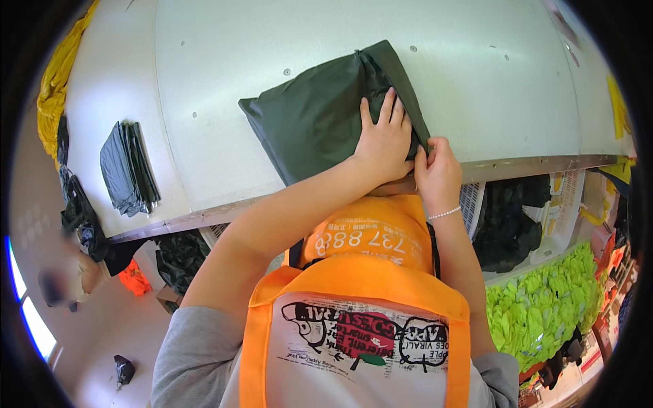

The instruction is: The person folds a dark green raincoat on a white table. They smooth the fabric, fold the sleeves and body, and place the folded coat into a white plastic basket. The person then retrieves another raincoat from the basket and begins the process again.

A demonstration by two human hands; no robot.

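Note:
A dark green, flat, pillow-like pouch [306, 112] of thin, slightly shiny material lies on the white table in front of me. Its right side has a long fold or flap, with creased material bunched beside it. My left hand [386, 136] rests flat on the pouch near this fold, fingers spread and pointing away from me. At the near right corner, my right hand [439, 170] pinches the pouch's edge between thumb and fingers. What lies inside the pouch, if anything, is hidden.
A stack of folded dark green pieces [129, 170] lies on the table's left part. Yellow material [58, 88] hangs at the far left. Below the front edge [517, 168] stand a white crate [564, 217] with dark material and a heap of lime-yellow pieces [544, 306]. Another person [68, 272] is at left.

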